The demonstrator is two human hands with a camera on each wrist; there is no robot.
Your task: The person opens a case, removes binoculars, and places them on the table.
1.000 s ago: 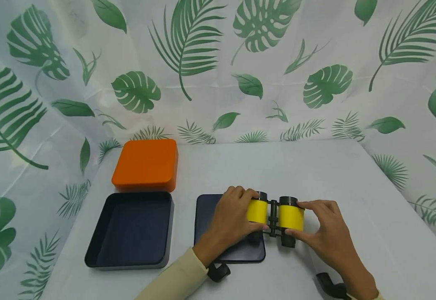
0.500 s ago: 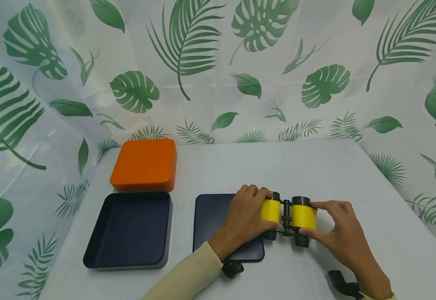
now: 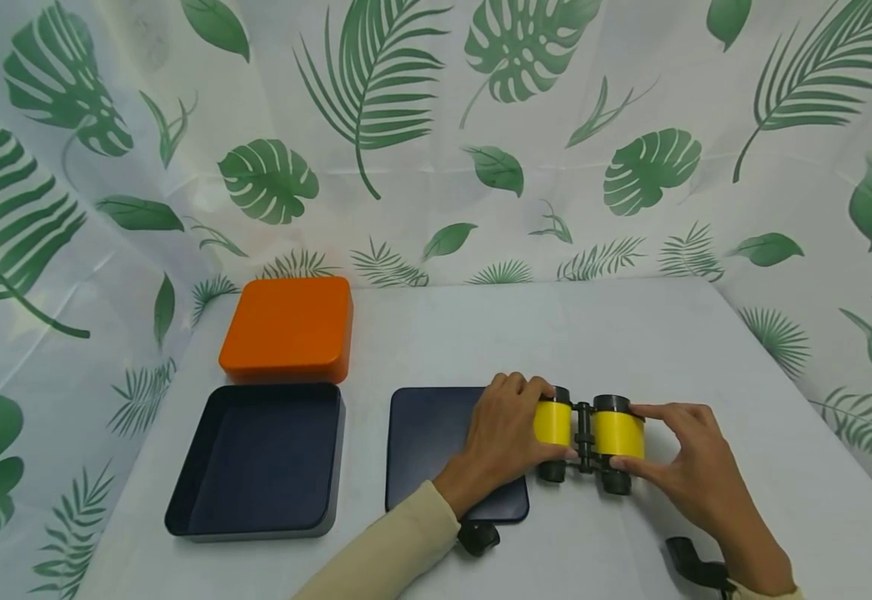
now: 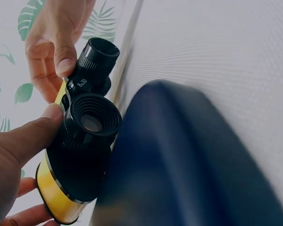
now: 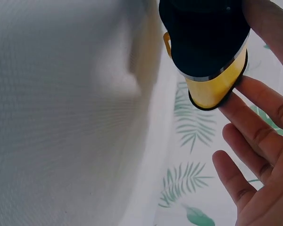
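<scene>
A pair of yellow and black binoculars [image 3: 619,433] is held between both hands, at the right edge of a dark blue lid [image 3: 436,442] in the head view. My left hand [image 3: 503,429] grips the left barrel, thumb near the eyepiece end and fingers at the front rim. With thumb and fingertips, my right hand [image 3: 694,467] pinches the right barrel. In the left wrist view both black eyepieces [image 4: 95,117] face the camera. The right wrist view shows the yellow barrel [image 5: 212,89] between thumb and index and middle fingers, the other fingers spread loosely.
Left of the lid stands an open dark blue box [image 3: 256,462]. Behind that box sits an orange box [image 3: 289,329]. A white table [image 3: 526,333] carries everything, with a leaf-patterned curtain [image 3: 421,208] along its back and sides.
Both hands have moved the binoculars to the right, from partly over the dark blue lid to beside its right edge. The lid and boxes have stayed in place.
</scene>
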